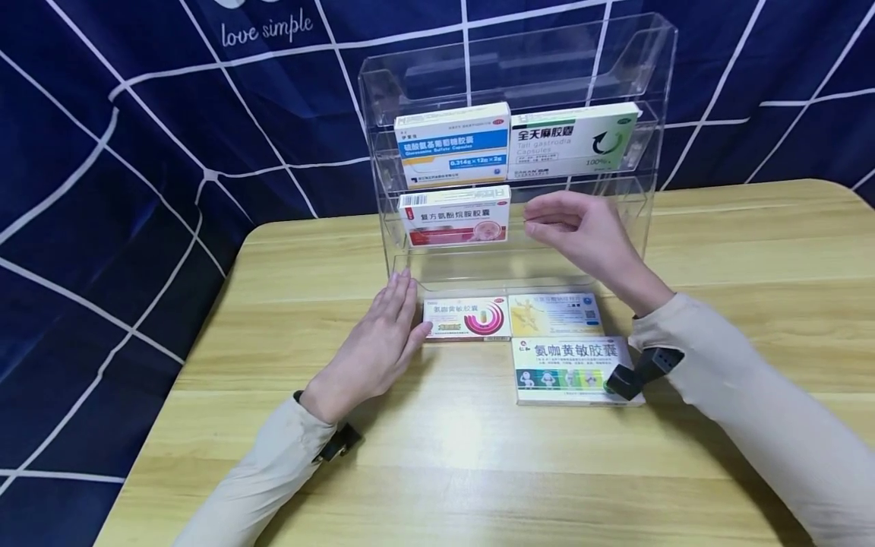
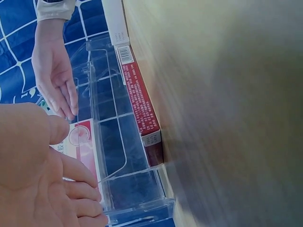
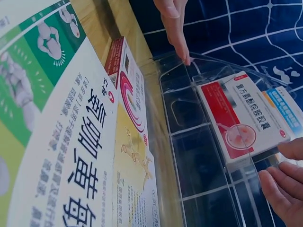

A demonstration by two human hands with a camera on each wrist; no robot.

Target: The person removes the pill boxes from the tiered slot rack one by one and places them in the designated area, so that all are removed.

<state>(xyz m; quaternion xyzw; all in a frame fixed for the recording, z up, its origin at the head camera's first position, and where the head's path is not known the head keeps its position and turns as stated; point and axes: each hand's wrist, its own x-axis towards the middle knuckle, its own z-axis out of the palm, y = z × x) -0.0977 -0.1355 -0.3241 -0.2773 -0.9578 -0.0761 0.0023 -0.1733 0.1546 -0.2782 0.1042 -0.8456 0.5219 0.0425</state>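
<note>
The left hand [image 1: 372,342] has its fingers straight at the lower left corner of the clear rack [image 1: 437,266], beside the red-and-white box [image 1: 466,317] on the table. In front of the rack's middle tier, the right hand [image 1: 581,228] has bent fingers with nothing between them, just right of a red-and-white box [image 1: 454,216] that stands in that tier. Above it, a blue-and-white box [image 1: 453,146] and a green-and-white box [image 1: 574,142] stand side by side. In the right wrist view the right hand [image 3: 286,184] is near the middle-tier box [image 3: 241,118].
On the wooden table [image 1: 437,471] a yellow-and-white box [image 1: 555,315] lies right of the red-and-white one. A larger green-and-white box [image 1: 570,372] lies in front of it, near the right wrist. Dark blue cloth with white lines [image 1: 273,137] hangs behind.
</note>
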